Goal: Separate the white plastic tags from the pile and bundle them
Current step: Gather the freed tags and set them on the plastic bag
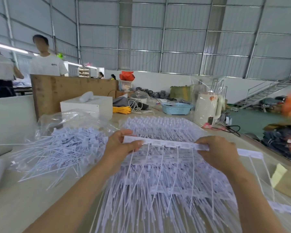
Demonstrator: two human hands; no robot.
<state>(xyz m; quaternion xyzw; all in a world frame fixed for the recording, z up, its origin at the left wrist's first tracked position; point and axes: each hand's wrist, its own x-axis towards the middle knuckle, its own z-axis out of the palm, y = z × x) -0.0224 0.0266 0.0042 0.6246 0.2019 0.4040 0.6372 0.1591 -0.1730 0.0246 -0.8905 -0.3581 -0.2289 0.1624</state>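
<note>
Right now both hands hold one strip of joined white tags [166,143] up over the big pile [166,182] on the table [23,204]: the left hand [123,145] pinches one end, the right hand [215,148] grips the other. Thin tails dangle from it, limp and springy. These look feather-light and slick, liable to tangle, so the stiffer flat head bar is the place to take hold. A looser heap [62,148] lies to the left, seemingly on a clear plastic bag [60,118], though the blur makes that uncertain.

White tags [166,165], blue basket [176,108]
</note>
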